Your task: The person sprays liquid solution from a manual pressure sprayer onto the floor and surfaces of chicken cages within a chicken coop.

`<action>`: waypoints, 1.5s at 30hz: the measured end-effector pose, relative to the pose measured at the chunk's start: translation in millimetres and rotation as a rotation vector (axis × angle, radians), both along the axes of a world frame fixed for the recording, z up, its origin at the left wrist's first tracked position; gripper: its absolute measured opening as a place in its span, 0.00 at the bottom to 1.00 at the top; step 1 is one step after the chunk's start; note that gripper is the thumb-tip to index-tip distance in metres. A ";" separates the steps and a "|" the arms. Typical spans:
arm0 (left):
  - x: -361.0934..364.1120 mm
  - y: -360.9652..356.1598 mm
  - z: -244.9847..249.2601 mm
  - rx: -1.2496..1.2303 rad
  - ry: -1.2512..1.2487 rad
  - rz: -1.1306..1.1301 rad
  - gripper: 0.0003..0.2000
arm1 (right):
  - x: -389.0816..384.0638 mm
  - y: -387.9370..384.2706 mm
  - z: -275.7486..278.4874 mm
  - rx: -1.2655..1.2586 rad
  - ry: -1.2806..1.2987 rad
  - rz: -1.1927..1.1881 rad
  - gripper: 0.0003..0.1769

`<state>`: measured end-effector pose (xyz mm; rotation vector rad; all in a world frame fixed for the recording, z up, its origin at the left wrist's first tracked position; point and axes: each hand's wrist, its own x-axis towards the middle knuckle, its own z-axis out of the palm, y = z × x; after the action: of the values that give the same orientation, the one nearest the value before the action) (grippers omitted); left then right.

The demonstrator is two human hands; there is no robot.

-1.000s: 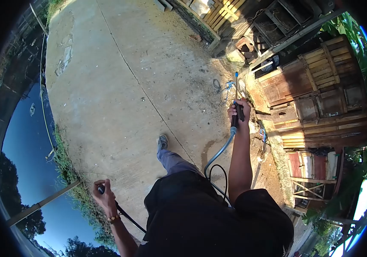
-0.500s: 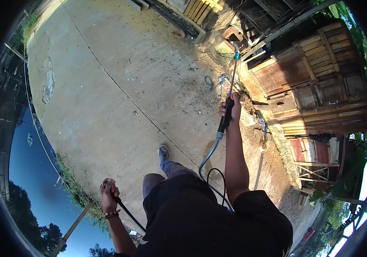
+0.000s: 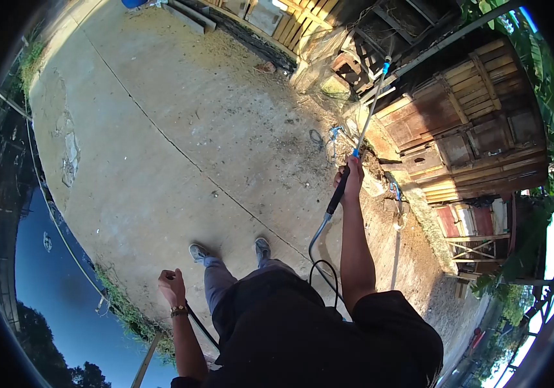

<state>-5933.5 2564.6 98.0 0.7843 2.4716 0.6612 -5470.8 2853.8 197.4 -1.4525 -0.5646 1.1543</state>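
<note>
My right hand (image 3: 352, 180) is wrapped round the black grip of a spray wand (image 3: 369, 119). Its thin metal lance points up and to the right, with a blue-and-white nozzle at the tip near the wooden structure. From the grip's lower end a grey hose (image 3: 316, 237) bends down toward my body, beside a looped black cord. At lower left, my left hand (image 3: 172, 286), with a bracelet at the wrist, is closed round the end of a black lever (image 3: 199, 323). Most of that end is hidden by the fingers. The lever runs back past my side.
Wooden shed walls (image 3: 464, 139) stand on the right, above a low ledge (image 3: 429, 220). Blue cord (image 3: 333, 137) and debris lie near its foot. A cracked concrete floor (image 3: 160, 174) stretches ahead. Grass (image 3: 118, 301) edges the left side; a blue container (image 3: 133, 3) is at the top.
The wand tip has risen up and right, farther over the shed. My left hand has turned and moved slightly right. Both shoes now show side by side, where only one showed.
</note>
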 end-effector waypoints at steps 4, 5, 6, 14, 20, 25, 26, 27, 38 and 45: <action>-72.3 11.3 -50.4 -0.046 -0.017 -0.012 0.11 | -28.8 32.4 29.2 -0.136 0.395 0.102 0.14; -86.1 17.1 -50.6 -0.040 0.008 -0.013 0.11 | -31.3 39.3 40.7 -0.200 0.578 0.106 0.15; -100.1 23.4 -52.5 -0.031 0.024 -0.023 0.11 | -39.9 43.9 51.1 -0.264 0.765 0.111 0.16; -188.9 72.6 -55.7 -0.001 -0.065 -0.123 0.11 | -187.5 41.4 106.0 0.243 0.001 -0.008 0.09; -237.1 103.5 -63.7 0.037 -0.061 -0.136 0.11 | -174.4 40.5 38.4 -0.245 1.032 0.060 0.19; -270.5 140.0 -70.2 -0.024 -0.101 -0.075 0.11 | -232.5 67.8 48.3 0.255 -0.009 -0.123 0.17; -277.9 152.0 -68.5 -0.027 -0.122 -0.058 0.11 | -237.0 81.1 46.4 0.361 -0.199 -0.180 0.17; -288.2 164.9 -75.4 -0.024 -0.144 -0.038 0.11 | -238.0 96.8 45.9 0.398 -0.366 -0.178 0.17; -379.1 292.9 180.4 0.575 -1.291 0.031 0.18 | -280.4 238.7 -114.8 -0.126 0.299 -0.595 0.19; -404.7 336.6 251.6 0.581 -1.212 0.086 0.16 | -362.4 379.2 -88.4 -0.357 0.724 0.269 0.19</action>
<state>-6338.2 2901.2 349.6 0.2645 1.2053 1.3897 -5833.2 3233.0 109.0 -1.1410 -0.0388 1.9461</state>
